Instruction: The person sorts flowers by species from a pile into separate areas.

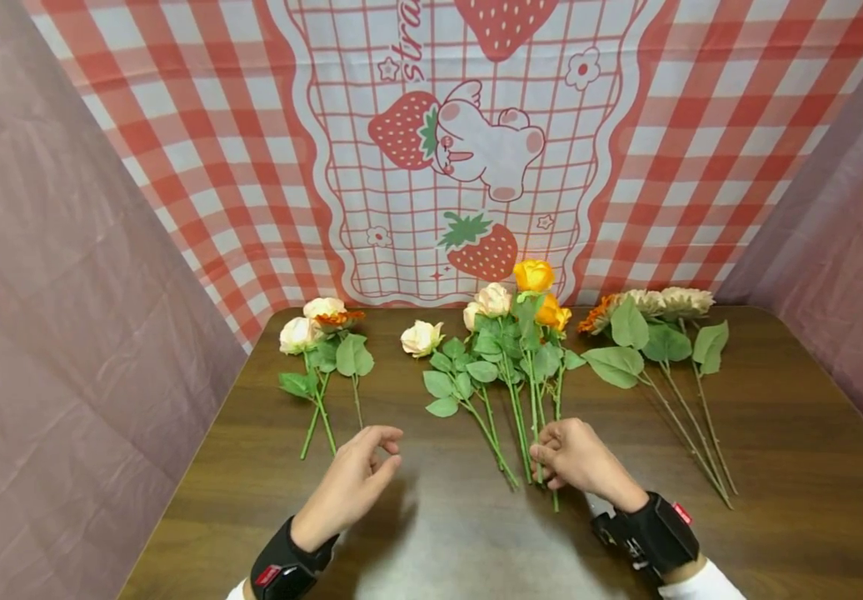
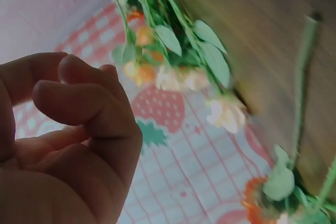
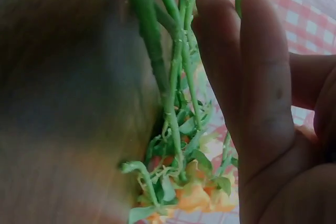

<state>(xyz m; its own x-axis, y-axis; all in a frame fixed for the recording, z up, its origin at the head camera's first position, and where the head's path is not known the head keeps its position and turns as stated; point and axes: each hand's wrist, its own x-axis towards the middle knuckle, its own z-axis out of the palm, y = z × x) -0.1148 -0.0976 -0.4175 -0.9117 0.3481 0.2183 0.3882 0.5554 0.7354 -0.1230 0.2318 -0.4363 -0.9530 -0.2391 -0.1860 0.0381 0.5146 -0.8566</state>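
My right hand (image 1: 580, 458) pinches the stem of a yellow rose (image 1: 534, 275) between thumb and fingers, at the low end of the middle bunch. In the right wrist view the stem's tip (image 3: 239, 4) shows between two fingers (image 3: 265, 77); the thumb's contact is partly hidden. A second yellow rose (image 1: 551, 313) and pale peach roses (image 1: 493, 300) lie around it, their green stems beside the fingers. My left hand (image 1: 360, 471) hovers with loosely bent fingers, holding nothing, near the stems of the left group. That group has cream roses (image 1: 298, 336) and an orange flower (image 1: 337, 318).
On the wooden table (image 1: 431, 550), cream flowers (image 1: 685, 302) and an orange flower (image 1: 598, 317) with long stems lie at the right. A strawberry-print cloth (image 1: 476, 167) hangs behind the table's back edge. Pink drapes (image 1: 87, 375) flank both sides.
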